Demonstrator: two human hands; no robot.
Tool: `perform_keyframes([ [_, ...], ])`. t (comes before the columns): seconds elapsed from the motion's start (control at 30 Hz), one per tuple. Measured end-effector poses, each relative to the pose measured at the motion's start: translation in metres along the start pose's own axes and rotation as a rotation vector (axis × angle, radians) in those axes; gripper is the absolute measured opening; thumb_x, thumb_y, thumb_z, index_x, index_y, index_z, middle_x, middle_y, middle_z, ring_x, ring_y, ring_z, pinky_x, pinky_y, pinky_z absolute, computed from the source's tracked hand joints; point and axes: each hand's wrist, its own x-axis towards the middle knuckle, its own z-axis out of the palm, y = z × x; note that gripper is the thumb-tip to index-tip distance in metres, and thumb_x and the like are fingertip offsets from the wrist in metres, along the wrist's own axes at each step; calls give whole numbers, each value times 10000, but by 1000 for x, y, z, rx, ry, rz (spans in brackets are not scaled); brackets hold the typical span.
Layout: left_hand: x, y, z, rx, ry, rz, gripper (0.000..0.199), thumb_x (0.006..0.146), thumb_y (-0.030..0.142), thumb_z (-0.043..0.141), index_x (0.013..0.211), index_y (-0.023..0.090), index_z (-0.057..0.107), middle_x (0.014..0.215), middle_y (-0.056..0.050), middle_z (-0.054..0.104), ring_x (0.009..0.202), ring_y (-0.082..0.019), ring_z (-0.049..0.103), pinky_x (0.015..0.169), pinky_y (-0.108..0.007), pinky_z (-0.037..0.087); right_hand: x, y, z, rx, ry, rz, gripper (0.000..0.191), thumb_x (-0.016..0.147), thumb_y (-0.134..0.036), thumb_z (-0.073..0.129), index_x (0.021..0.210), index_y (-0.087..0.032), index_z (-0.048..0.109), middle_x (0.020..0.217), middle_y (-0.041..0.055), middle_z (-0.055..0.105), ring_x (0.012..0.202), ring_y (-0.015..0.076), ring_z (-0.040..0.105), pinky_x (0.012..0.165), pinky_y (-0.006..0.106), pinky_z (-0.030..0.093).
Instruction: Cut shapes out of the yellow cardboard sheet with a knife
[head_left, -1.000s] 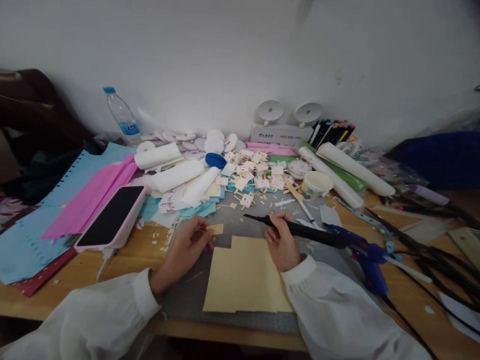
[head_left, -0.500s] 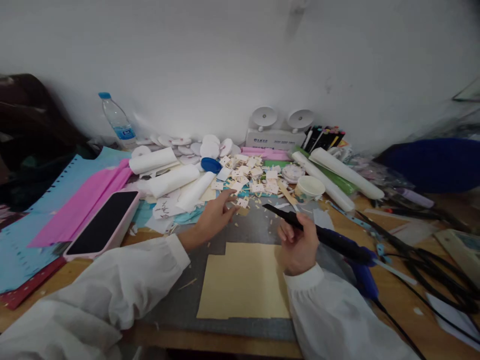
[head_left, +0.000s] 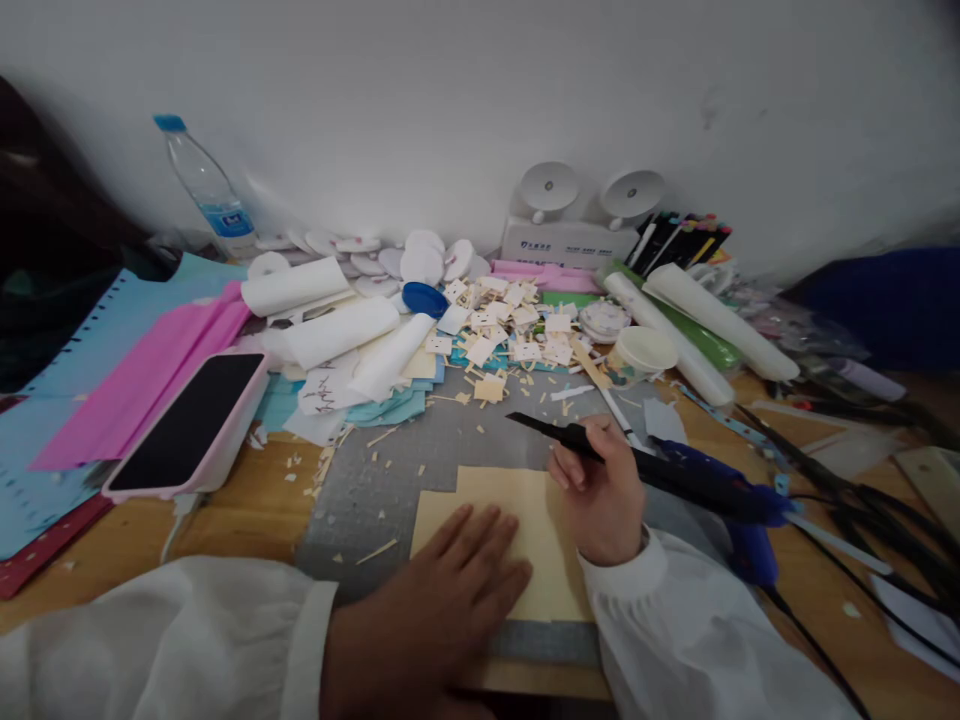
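My left hand (head_left: pixel 442 600) lies with its fingers spread over the lower left part of a tan paper sheet (head_left: pixel 544 510). In my right hand (head_left: pixel 604 490) is a black knife-like tool (head_left: pixel 559 430), its dark tip pointing left above the sheet's top edge. The right fingers are wrapped round it. Under the sheet is a grey mat (head_left: pixel 352 510) with thin scraps on it. Beyond the mat lies a pile of small cream paper pieces (head_left: pixel 487 345) with dots and thin strips, and one plain tan square (head_left: pixel 489 387) sits at its near edge.
A phone (head_left: pixel 187 425), pink and blue sheets, white rolls (head_left: pixel 345 335) and a bottle (head_left: pixel 206 185) are at the left. A paper cup (head_left: pixel 643 355), pens (head_left: pixel 679 245), a blue glue gun (head_left: pixel 750 550) and black cables are at the right. A two-lamp box (head_left: pixel 566 240) stands by the wall.
My left hand has moved from the small-piece pile down onto the tan sheet, empty and spread. A pale piece near its fingers is no longer at the pile's edge. The camera view has shifted.
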Motion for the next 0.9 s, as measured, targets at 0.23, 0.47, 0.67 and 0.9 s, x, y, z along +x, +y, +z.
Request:
perform_keyframes([
  [0.23,3,-7,7,29,-1,-3,856,799,544,605,1458,111,273,1529,-215,218,1428,-379,102,1153,-559,113,10,-10,-13,-218,-90,55,117,720,-286,680,722,-211,590,457,-82,355,409,60,305,421,204,256],
  [0.47,7,-11,7,28,37,14,587,875,280,547,1411,114,375,1481,-196,342,1389,-367,269,1116,-536,261,13,-6,-16,-177,-38,219,140,699,-322,688,696,-210,604,442,-81,305,410,62,237,399,186,260],
  [0.67,8,-13,13,14,97,6,541,870,224,538,1389,138,413,1465,-174,379,1374,-350,313,1109,-521,286,11,-5,-16,-172,3,354,157,694,-334,689,697,-210,593,449,-85,283,410,61,216,383,173,270],
  [0.9,8,-14,12,-5,52,14,616,840,300,582,1394,110,391,1483,-207,335,1369,-390,303,1113,-533,253,15,-8,-17,-161,-4,378,149,718,-311,661,669,-206,567,458,-80,291,416,61,206,380,177,258],
])
